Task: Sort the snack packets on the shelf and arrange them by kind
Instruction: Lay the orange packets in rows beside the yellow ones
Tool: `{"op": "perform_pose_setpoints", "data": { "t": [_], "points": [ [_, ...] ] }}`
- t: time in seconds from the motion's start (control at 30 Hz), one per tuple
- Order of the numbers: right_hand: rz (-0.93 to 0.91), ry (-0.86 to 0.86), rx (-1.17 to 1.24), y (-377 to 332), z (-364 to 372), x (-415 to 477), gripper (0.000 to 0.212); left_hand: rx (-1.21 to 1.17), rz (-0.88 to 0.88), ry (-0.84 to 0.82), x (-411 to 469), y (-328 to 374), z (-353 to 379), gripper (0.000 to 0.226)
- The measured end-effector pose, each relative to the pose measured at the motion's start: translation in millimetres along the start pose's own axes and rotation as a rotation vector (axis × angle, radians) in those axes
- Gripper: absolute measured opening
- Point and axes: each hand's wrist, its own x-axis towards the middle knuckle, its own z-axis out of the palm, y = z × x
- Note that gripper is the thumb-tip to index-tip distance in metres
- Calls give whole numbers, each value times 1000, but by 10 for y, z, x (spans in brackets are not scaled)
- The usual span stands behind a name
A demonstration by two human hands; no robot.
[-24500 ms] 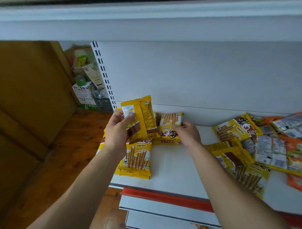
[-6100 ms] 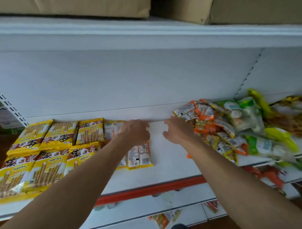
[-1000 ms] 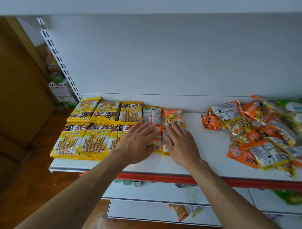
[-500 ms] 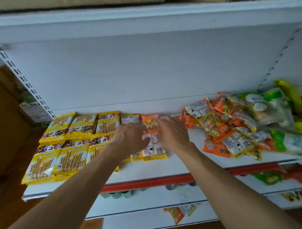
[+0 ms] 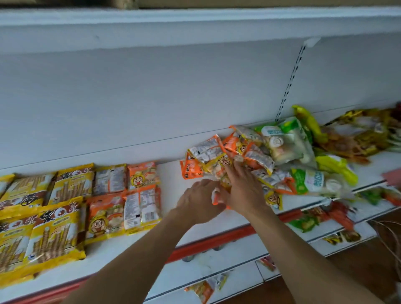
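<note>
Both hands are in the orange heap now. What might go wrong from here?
1. The left hand seems to grip an orange packet at the corner of the heap, the right hand on top; a tug may drag the front packet off the shelf.
2. Green bags overlap the heap, so one may ride along into the orange rows.

I am looking at a white metal shelf (image 5: 171,178) that runs across the view, its front edge trimmed with a red strip (image 5: 208,244). Behind it rises a plain white back panel (image 5: 152,97), with a slotted upright (image 5: 290,80) towards the right. A white shelf board (image 5: 195,23) overhangs above, with brown cardboard (image 5: 238,2) on top. Lower shelves (image 5: 243,249) step out below. A brown wooden floor (image 5: 358,269) shows at bottom right. The light is soft and even.
</note>
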Motion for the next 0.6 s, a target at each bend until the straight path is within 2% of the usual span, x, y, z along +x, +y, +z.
{"op": "perform_pose_setpoints", "data": {
  "t": [0.07, 0.17, 0.3, 0.37, 0.47, 0.53, 0.6],
  "points": [
    [-3, 19, 57, 76, 87, -13, 73, -52, -10, 100, -16, 80, 229, 60],
    [-44, 173, 109, 103, 223, -69, 67, -88, -16, 283, -61, 74, 452, 64],
    [-108, 345, 292, 169, 303, -96, 54, -93, 4, 329, -3, 15, 511, 69],
    [-96, 351, 417, 184, 253, -91, 47, -158, -38, 348, -37, 28, 510, 68],
    [-115, 293, 575, 154, 88, -84, 42, -324, -72, 457, -147, 46, 466, 48],
    [-84, 286, 723, 114, -47, -63, 43, -498, -118, 525, -181, 53, 376, 34],
    [11, 252, 948, 35, -186, -46, 38, -708, -188, 552, -230, 65, 251, 32]
  ]
}}
